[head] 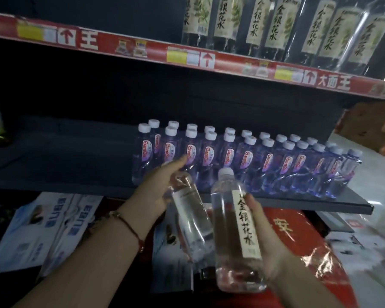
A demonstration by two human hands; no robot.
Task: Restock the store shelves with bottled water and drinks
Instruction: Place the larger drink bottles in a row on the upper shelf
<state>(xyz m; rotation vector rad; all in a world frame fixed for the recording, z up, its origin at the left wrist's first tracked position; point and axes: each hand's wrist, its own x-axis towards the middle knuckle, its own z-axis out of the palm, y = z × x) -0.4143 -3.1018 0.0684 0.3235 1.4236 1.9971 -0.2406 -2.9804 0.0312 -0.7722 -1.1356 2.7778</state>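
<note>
Holding one clear bottle each: left hand [159, 187] wraps a tilted bottle [191, 216], right hand [266, 232] grips an upright labelled bottle [236, 230], both before the middle shelf's [65, 172] front edge. Small water bottles [242, 156] crowd its right half; matching tall bottles [276, 25] fill the upper shelf's [142, 47] right end.

Dim light falls on a dark shelf unit [80, 165] with a red price strip [142, 48] above and pale glossy floor [373, 187] to its right.

Top-shelf bottles [276, 25] cropped; price tags [180, 54] blurred
</note>
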